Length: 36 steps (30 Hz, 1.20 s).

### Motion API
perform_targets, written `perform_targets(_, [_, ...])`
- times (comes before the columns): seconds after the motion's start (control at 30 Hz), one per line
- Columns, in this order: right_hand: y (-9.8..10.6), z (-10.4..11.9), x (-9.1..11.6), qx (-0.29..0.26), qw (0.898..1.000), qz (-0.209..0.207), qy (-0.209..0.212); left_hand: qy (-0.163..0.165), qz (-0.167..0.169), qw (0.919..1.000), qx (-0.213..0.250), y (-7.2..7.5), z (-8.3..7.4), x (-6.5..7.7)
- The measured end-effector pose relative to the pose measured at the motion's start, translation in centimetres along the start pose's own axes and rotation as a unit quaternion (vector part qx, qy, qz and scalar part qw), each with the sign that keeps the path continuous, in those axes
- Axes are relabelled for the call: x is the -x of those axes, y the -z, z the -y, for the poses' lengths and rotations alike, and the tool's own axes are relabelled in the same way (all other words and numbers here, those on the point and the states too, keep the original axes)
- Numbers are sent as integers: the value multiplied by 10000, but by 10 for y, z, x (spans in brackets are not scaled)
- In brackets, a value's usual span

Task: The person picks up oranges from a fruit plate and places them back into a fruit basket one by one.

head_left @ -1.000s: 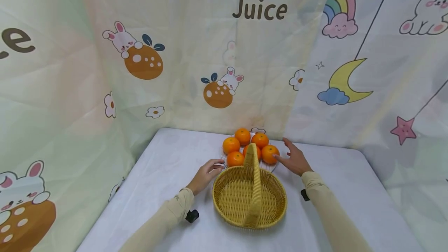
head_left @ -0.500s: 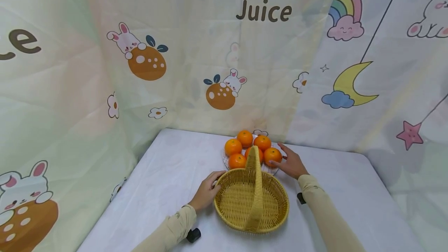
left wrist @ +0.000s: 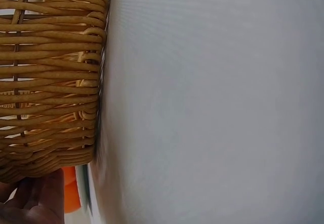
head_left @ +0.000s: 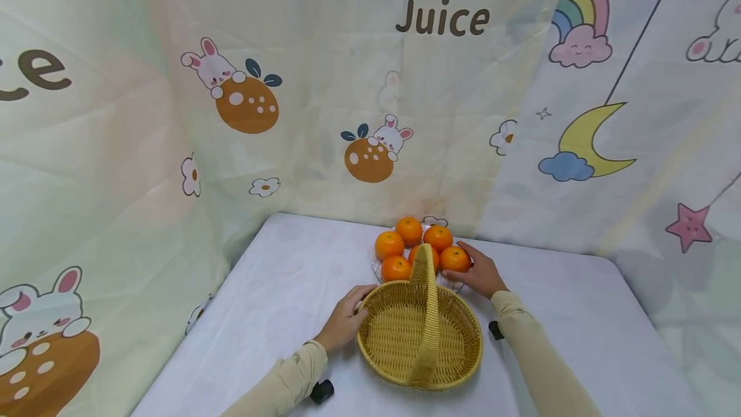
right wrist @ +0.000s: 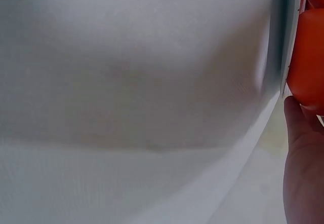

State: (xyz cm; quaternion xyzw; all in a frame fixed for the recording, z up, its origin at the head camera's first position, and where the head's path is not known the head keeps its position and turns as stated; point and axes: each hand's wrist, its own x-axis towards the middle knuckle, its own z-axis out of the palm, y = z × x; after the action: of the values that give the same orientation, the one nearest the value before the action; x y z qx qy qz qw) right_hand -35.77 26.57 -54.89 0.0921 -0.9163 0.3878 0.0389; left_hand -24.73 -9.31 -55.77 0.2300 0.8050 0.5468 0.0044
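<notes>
A yellow wicker basket point(head_left: 396, 343) with a tall handle stands on the table, nothing lying inside it. Against its left rim my left hand point(head_left: 343, 319) holds the wall; in the left wrist view those fingers point(left wrist: 48, 196) lie by the woven side point(left wrist: 48, 82). Behind the basket, several mandarins sit on a round plate point(head_left: 377, 265) with a thin grid pattern. My right hand point(head_left: 483, 274) grips the rightmost mandarin point(head_left: 455, 259), thumb in front and fingers behind. From the right wrist, that hand point(right wrist: 304, 168) meets an orange fruit point(right wrist: 309, 62) at the plate's edge.
The white-covered table point(head_left: 295, 262) extends to both sides of the basket. Printed cloth walls point(head_left: 440, 114) rise behind and at the sides. The basket's handle point(head_left: 431, 320) stands up in front of the plate, partly covering one mandarin point(head_left: 418, 255).
My left hand has come from beside the plate onto the basket's left rim. My right hand has closed around the rightmost mandarin. The head view has shifted slightly.
</notes>
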Motion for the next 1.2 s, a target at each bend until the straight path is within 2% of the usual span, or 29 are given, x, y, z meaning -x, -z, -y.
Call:
perform_targets(0.47, [0,-2,1,64,9999,-145,38,-39,43,10000,-80,-2,-4,-1])
perform_targets(0.6, [1,2,4,17,9998,-196,-6,-145,33,9999,-87,-3,-2,-2])
perform_targets(0.77, [4,3,11,44,9996,-242,-108,-78,40,10000,-28,-4,0,-1])
perform_targets(1.2, [33,-1,35,98,9996,-213,-170,40,87,9999,-36,2,1,-1])
